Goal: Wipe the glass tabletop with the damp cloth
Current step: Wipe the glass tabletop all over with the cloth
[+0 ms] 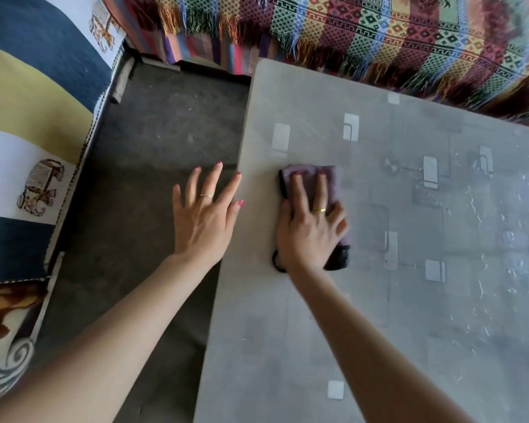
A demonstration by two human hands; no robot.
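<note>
The glass tabletop (394, 315) fills the right half of the view, pale grey with small white squares showing through it. A folded purple and black cloth (310, 175) lies near the table's left edge. My right hand (310, 230) presses flat on the cloth with fingers straight. My left hand (206, 212) hovers with fingers spread beside the table's left edge, its thumb and forefinger at the rim, holding nothing.
Dark grey floor (165, 154) lies left of the table. A striped patterned throw with fringe (379, 32) covers a seat behind the table. A blue, yellow and white cover (28, 102) drapes a seat on the left.
</note>
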